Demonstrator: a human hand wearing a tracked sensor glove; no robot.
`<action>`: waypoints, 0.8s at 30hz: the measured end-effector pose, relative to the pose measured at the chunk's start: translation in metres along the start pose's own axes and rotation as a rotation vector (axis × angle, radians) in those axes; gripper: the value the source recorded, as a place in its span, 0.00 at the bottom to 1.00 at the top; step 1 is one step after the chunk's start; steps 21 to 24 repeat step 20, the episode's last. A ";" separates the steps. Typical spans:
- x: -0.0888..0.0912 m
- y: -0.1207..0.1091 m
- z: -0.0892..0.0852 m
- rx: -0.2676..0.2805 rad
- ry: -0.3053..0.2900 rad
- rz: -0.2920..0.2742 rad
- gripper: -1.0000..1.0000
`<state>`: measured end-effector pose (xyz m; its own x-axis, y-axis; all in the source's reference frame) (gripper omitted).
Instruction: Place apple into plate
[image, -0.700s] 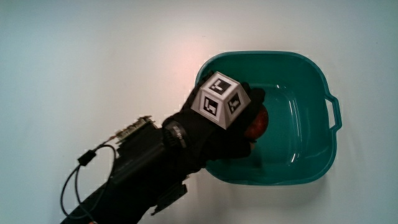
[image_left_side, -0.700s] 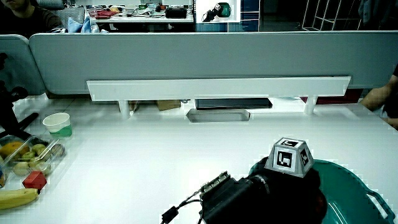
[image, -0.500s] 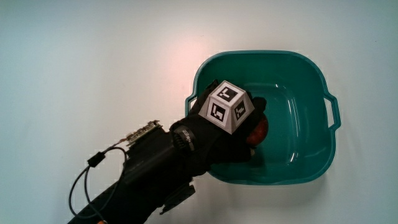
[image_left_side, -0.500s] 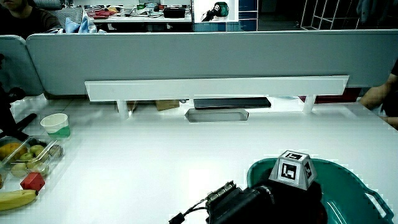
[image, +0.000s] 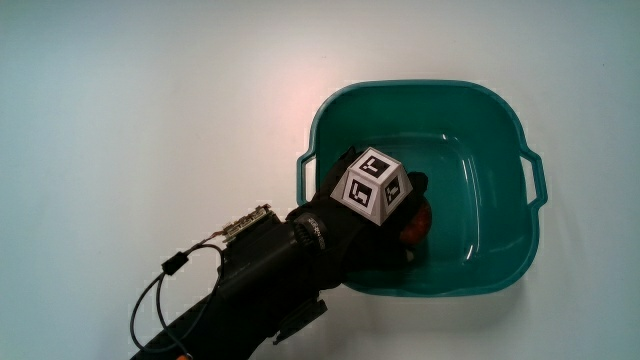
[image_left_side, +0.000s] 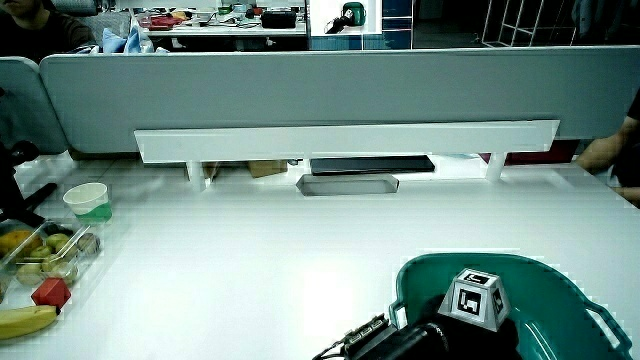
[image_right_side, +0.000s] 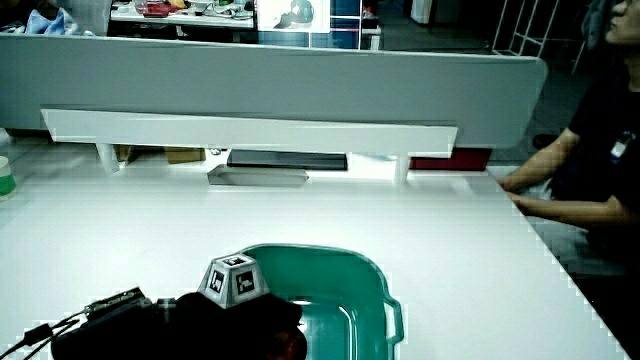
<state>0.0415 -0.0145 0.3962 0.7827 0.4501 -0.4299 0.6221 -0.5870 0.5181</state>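
Gloved hand (image: 375, 215) down inside the teal basin (image: 500, 130), fingers curled around a red apple (image: 421, 222) and pinching it from above. Only a sliver of the apple visible in the main view, peeking out past the fingertips, low over the basin floor; contact with the floor impossible to judge. Patterned cube (image: 372, 183) upright on the back of the hand, directly above the grasp. Forearm (image: 250, 290) crossing the basin's near rim and running back toward the person, a thin black cable (image: 165, 285) looping off beside it onto the white table (image: 150, 120).

In a side view, same hand (image_left_side: 455, 335) sunk within the basin (image_left_side: 560, 290), cube (image_left_side: 475, 297) showing just above the rim, apple hidden by the glove. Well away from the grasp, at the table's edge: a clear tray of mixed fruit (image_left_side: 45, 250), a banana (image_left_side: 25, 320), a small red block (image_left_side: 50, 292), and a paper cup (image_left_side: 88, 201) farther from the person than the tray.

In a side view, hand (image_right_side: 240, 315) again low in the basin (image_right_side: 375, 285), cube (image_right_side: 233, 279) on top, a faint red edge of the apple (image_right_side: 292, 347) just under the glove.
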 end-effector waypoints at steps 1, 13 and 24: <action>-0.001 0.001 -0.001 -0.009 -0.005 0.006 0.50; -0.007 0.002 -0.002 -0.058 -0.035 0.072 0.40; -0.013 -0.001 0.002 -0.072 -0.056 0.089 0.22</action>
